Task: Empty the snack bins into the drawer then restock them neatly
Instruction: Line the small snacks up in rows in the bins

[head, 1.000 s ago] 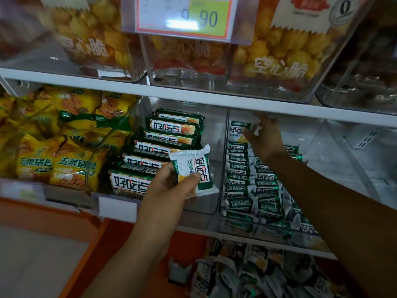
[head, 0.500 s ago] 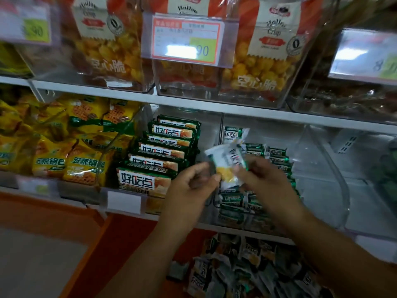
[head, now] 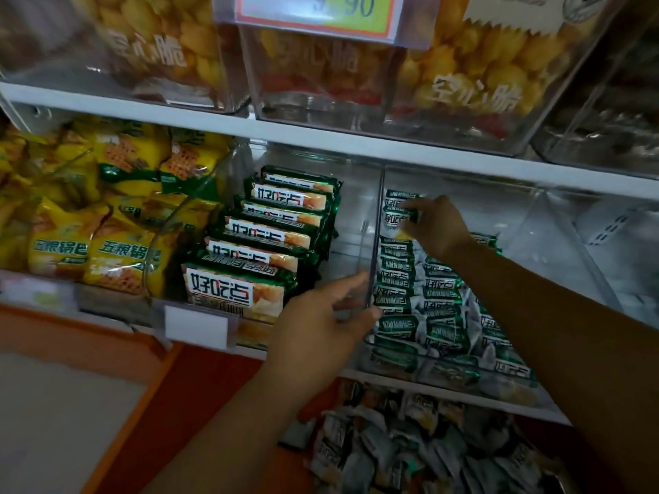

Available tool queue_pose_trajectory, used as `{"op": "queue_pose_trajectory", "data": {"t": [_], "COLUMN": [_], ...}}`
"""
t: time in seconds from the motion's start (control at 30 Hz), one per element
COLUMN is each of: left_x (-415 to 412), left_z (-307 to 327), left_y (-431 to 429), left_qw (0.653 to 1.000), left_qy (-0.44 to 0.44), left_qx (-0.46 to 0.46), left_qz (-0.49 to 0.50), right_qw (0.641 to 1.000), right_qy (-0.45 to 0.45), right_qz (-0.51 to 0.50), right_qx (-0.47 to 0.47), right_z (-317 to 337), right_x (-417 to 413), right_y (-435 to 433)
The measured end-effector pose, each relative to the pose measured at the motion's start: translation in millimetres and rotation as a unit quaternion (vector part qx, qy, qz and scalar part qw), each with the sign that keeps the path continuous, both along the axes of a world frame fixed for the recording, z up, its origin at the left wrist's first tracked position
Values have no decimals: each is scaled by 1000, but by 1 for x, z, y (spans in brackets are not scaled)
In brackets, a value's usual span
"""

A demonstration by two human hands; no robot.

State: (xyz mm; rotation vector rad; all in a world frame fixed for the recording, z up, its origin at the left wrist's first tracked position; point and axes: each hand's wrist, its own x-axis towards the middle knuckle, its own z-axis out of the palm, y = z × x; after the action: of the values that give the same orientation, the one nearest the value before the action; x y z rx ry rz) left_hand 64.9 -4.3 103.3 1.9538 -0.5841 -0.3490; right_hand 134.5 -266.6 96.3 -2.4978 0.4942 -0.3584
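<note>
- Landmark: the clear bin (head: pixel 556 222) at mid-shelf, partly filled with small green packets (head: pixel 420 301).
- Packets lie in ordered rows along the bin's left and front portions; the bin's rear right portion shows bare plastic.
- Right hand (head: pixel 437 226) is inside the bin, at its rear left corner, above the rows.
- Right fingers are closed on one packet (head: pixel 398 215), pinching it at its right edge; the packet stands against the bin's left wall.
- Left hand (head: pixel 321 326) is at the bin's front left corner, outside the rows. Fingers are spread and loosely curled, holding nothing; the fingertips are at the bin's left wall edge, contact cannot be confirmed.
- Left of the bin: a second bin holding large green packs (head: pixel 271 244), stacked in a stepped row from front to back.
- Further left of the bin: yellow bags (head: pixel 89 226), loosely piled.
- Below the bin: the drawer (head: pixel 428 454), open, holding a loose heap of small packets in no order.
- Above the bin: a white shelf (head: pixel 321 137) carrying clear bins of yellow puffs (head: pixel 474 65).
- A price tag (head: pixel 317 12) hangs above the bin, reading "90" in part.
</note>
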Motion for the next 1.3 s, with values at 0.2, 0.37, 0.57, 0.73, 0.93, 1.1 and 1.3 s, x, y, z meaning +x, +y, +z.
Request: {"op": "queue_pose_trajectory", "data": {"t": [0.2,0.37,0.57,0.73,0.93,1.1,1.3], "left_x": [3,-14,-82,-95,-100,-90,-86], "left_z": [-2,-7,-56,-147,-223,-252,-276], "left_y": [1,5,7,7,0,2,7], "left_qw": [1000,985,969,909,864,828,816], "left_qy": [-7,-160,-148,85,172,139,166], "left_qx": [0,3,115,305,381,436,453], "left_qz": [-3,56,-162,-269,-279,-325,-318], "right_qw": [999,992,951,966,892,878,882], "right_qy": [32,-120,-261,176,381,397,434], "right_qz": [-15,-33,-3,-22,68,119,159], "right_qx": [-41,-7,163,188,232,239,95], "right_z": [-7,20,15,-110,-227,-267,-301], "right_x": [-2,-62,-239,-306,-325,-288,-273], "right_y": [1,26,85,61,43,73,111]}}
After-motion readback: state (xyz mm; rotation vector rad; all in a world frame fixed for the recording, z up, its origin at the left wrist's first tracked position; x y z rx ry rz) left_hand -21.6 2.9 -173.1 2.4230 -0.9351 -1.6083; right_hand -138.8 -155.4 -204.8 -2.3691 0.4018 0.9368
